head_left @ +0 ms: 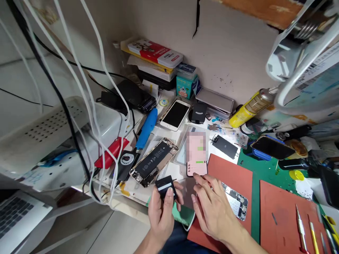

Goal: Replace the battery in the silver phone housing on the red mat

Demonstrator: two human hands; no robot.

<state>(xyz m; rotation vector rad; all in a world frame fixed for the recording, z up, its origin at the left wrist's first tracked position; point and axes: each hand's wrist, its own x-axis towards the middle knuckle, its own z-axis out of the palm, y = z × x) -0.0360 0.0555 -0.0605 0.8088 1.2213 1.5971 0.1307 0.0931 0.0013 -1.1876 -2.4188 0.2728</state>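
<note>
My left hand (163, 210) is closed around a small black rectangular piece (161, 183) with a white strip, its thumb pressed on top; I cannot make out its exact kind. My right hand (214, 204) holds nothing, and its fingers are stretched out. One fingertip is at the lower edge of a lit smartphone (196, 151) that shows a pink chat screen, partly blurred. Under my right hand lies an opened phone body (235, 203), partly hidden, on a red-brown mat (235, 169). Left of the lit phone is another opened phone (155, 162) with its black battery showing.
A white-framed phone (175, 114), a blue-handled tool (147, 128) and a loose dark screen part (225, 146) lie around. A yellow spray can (251, 107) leans at the right. White cables (99, 88) hang at the left. Tweezers (301, 227) rest on a second mat (278, 211).
</note>
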